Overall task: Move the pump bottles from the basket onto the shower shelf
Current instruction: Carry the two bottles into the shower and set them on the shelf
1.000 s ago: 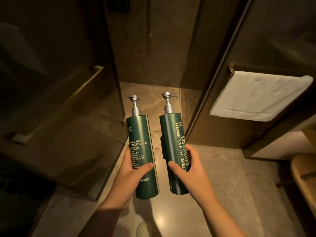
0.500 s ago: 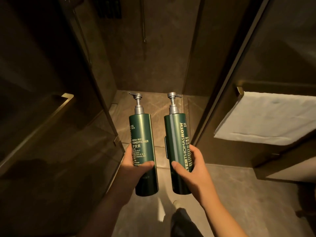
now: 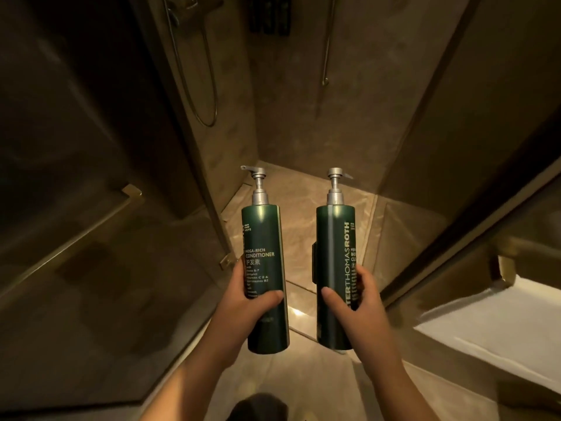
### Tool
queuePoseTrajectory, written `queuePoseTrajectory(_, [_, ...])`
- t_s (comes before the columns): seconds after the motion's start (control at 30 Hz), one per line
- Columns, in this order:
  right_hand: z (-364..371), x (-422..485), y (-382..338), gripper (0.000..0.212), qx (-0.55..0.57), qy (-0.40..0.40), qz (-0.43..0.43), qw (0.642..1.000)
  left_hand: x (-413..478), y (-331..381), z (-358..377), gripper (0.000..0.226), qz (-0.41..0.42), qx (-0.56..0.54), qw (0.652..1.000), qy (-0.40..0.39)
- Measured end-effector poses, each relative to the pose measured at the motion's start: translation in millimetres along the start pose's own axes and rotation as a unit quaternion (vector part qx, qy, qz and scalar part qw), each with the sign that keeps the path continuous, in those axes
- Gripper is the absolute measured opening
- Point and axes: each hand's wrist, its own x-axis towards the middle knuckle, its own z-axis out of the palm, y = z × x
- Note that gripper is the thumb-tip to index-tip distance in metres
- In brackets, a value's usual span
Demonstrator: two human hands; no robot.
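Note:
I hold two dark green pump bottles with silver pumps upright in front of me, side by side and apart. My left hand [image 3: 247, 296] grips the lower half of the conditioner bottle [image 3: 262, 238]. My right hand [image 3: 359, 302] grips the lower half of the second bottle [image 3: 334, 238], its brand name printed up the side. Both bottles hang in the air at the open doorway of the shower stall, above its marble floor [image 3: 303, 220]. No basket and no shower shelf is in view.
A glass shower door [image 3: 91, 238] with a brass handle [image 3: 133, 192] stands open on the left. A shower hose [image 3: 200, 86] hangs on the stall wall. A dark rack [image 3: 270, 13] sits high on the back wall. A white towel [image 3: 501, 326] hangs at the right.
I have stepped closer to the shower doorway with both bottles held the same way. More of the stall's back wall and hose is in view, and the towel has slid toward the lower right.

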Motion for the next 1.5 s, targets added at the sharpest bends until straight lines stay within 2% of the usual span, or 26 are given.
queuePoseTrajectory(0.2, [23, 73, -12, 0.060, 0.001, -0.049, 0.005, 0.999, 64, 10, -14, 0.070, 0.003, -0.021, 0.999, 0.042])
queuePoseTrajectory(0.33, [40, 137, -36, 0.057, -0.012, -0.062, -0.008, 0.998, 130, 24, -25, 0.062, 0.009, -0.038, 0.999, 0.031])
queuePoseTrajectory(0.47, [59, 207, -71, 0.060, -0.012, -0.056, -0.023, 0.998, 202, 47, -39, 0.069, 0.017, -0.064, 0.998, 0.014])
queuePoseTrajectory(0.63, [82, 275, -98, 0.055, 0.004, -0.058, -0.047, 0.997, 282, 73, -55, 0.059, 0.043, -0.045, 0.998, -0.010])
queuePoseTrajectory(0.9, [103, 358, -112, 0.058, 0.013, -0.050, -0.041, 0.998, 361, 101, -72, 0.069, 0.037, -0.023, 0.999, -0.014])
queuePoseTrajectory(1.0, [114, 398, -116, 0.057, 0.012, -0.067, -0.048, 0.997, 390, 110, -75, 0.066, 0.035, -0.028, 0.999, 0.015])
queuePoseTrajectory(1.2, [132, 496, -138, 0.059, 0.011, -0.151, -0.070, 0.986, 455, 138, -77, 0.069, 0.060, -0.029, 0.993, 0.097])
queuePoseTrajectory(1.33, [134, 570, -167, 0.056, 0.002, -0.205, -0.102, 0.973, 508, 170, -65, 0.074, 0.088, -0.037, 0.984, 0.153])
queuePoseTrajectory(1.5, [128, 657, -214, 0.053, -0.017, -0.263, -0.134, 0.955, 566, 208, -48, 0.068, 0.119, -0.038, 0.968, 0.218])
